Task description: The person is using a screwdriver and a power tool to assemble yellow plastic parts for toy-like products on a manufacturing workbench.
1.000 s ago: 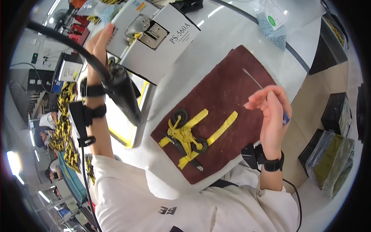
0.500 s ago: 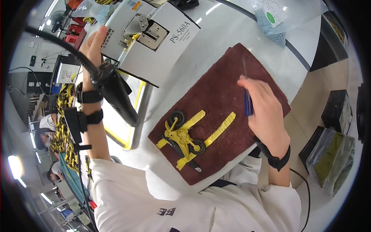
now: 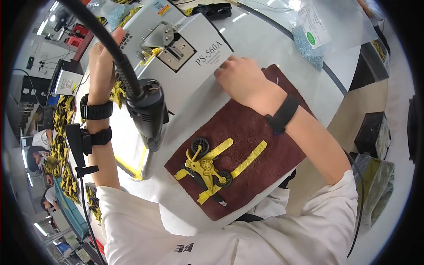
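A white boxy machine (image 3: 208, 37) with a metal mechanism on its front panel stands at the upper middle. My left hand (image 3: 102, 62) is closed against its left side, partly behind a black flexible cable. At the machine's right edge, my right hand (image 3: 243, 79) is curled with its fingertips on the edge. In front, a yellow toy motorcycle (image 3: 204, 168) with black wheels lies on its side on a dark red cloth (image 3: 247, 128). A thin light piece (image 3: 277, 80) shows on the cloth beyond my right wrist; I cannot make out what it is.
A black cylindrical device (image 3: 150, 119) on a flexible neck hangs between my left arm and the cloth. A bag of pale blue pellets (image 3: 308, 48) lies at the upper right. Black bins (image 3: 373, 134) stand on the floor at right. Many yellow-black parts (image 3: 66, 154) lie at left.
My right hand has moved left from over the cloth to the machine's edge. The blue-handled tool it held is out of sight. My left hand stays at the machine's left side.
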A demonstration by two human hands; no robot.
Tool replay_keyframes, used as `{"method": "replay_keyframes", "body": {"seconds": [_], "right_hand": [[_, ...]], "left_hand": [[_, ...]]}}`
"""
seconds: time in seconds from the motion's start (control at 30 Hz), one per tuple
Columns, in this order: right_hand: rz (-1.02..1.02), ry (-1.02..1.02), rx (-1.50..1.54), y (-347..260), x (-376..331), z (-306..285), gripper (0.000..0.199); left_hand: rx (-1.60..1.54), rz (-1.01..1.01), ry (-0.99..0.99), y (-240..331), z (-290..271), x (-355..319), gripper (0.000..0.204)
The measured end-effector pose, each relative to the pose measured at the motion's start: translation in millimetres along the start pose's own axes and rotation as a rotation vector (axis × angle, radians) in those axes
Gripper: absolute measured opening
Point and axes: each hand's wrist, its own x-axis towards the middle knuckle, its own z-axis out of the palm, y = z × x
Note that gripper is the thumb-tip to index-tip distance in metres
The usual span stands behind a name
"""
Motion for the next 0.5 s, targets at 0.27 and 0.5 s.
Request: {"method": "replay_keyframes", "body": {"seconds": [0.27, 0.5], "right_hand": [[-0.162, 0.1, -0.06, 1, 7, 9, 0.011], [-0.122, 0.129, 0.043, 14, 1, 6, 0.007]], "left_hand": [[0.089, 0.076, -0.044, 14, 7, -11, 0.03], [0.136, 0.028, -0.091, 11, 2, -11, 0.035]]}}
